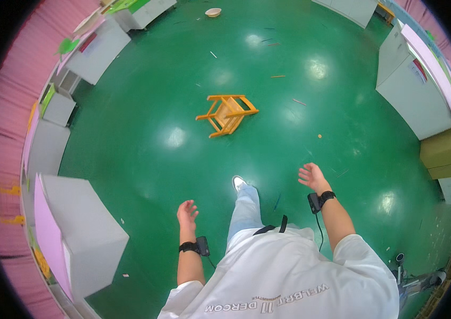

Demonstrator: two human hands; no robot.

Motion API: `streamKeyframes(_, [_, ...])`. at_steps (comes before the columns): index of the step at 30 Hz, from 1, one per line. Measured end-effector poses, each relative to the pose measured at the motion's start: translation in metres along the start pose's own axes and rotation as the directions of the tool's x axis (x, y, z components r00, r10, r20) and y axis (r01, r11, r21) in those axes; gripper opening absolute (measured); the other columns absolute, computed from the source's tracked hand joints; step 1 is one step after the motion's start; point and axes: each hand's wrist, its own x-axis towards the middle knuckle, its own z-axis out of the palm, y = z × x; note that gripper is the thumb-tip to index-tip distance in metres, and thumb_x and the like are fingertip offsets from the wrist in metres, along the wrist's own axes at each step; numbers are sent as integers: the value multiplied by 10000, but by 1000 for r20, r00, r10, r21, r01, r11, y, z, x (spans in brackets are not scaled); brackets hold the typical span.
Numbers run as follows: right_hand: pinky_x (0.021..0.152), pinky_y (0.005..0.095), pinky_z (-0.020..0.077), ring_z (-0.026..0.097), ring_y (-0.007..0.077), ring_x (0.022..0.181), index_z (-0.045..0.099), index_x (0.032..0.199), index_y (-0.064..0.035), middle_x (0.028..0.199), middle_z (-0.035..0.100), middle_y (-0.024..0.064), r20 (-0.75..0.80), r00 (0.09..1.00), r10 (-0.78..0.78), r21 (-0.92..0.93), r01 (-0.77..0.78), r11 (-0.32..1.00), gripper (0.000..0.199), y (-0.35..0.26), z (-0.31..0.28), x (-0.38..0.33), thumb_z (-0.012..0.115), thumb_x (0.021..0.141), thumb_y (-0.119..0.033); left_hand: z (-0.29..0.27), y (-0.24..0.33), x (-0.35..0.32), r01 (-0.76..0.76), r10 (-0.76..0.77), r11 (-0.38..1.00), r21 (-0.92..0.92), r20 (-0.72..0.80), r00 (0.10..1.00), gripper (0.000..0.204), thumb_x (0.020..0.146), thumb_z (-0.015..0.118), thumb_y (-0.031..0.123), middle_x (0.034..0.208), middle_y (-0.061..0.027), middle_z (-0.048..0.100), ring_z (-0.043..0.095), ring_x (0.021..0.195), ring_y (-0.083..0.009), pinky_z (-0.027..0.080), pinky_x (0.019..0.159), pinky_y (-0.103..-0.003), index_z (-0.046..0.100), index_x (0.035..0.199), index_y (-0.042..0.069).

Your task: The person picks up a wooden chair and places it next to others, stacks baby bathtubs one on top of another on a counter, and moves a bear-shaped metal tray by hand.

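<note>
My left hand hangs in the air over the green floor, fingers slightly curled and apart, with nothing in it. On the other side my right hand is raised a little farther forward, its fingers spread and bare. Ahead of both hands a small wooden chair lies tipped over on the floor, out of touch with either hand. Around it are scattered thin sticks or pencils, among them an orange one and a pinkish one. A dark blue pen-like stick lies between my foot and my right hand.
White cabinets with pink tops line the left side. Another white cabinet and a cardboard box stand at the right. A pale basin sits on the far floor. A black stand is close at the lower right.
</note>
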Motion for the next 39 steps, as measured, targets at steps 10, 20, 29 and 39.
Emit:
streamKeyframes(10, [943,556,377,383,367,1216,308,1363,-49,1321,391,189,-177,970,166,45,-160,986,596,-114,130,193,476,874,-345,187,151,227,188,-222,874,449,25,975,224,858,510,293,949,-11,612,548,826,-166,424,719,-363,557,989,117])
streamKeyframes(20, [977,604,315,309,414,1263,249,1393,-55,1386,296,222,-122,925,359,34,-358,933,696,-133,228,487,556,840,-347,313,133,391,352,-382,860,368,8,924,272,838,559,294,1071,-30,612,549,923,-166,418,793,-366,563,1034,105])
streamKeyframes(29, [910,610,370,404,436,1162,304,1348,-8,1324,340,252,-265,874,408,-187,-461,867,720,-104,296,737,607,789,-345,385,80,557,454,-476,812,366,-33,879,334,872,525,280,1199,-54,549,506,1052,-210,408,866,-388,506,1150,98])
streamKeyframes(39, [584,377,478,494,215,586,479,834,-57,706,481,83,-251,911,328,291,-252,923,110,-34,298,846,553,815,-136,413,65,635,568,-557,823,5,200,806,377,912,435,274,1274,-139,506,523,1091,-289,417,929,-441,479,1187,20])
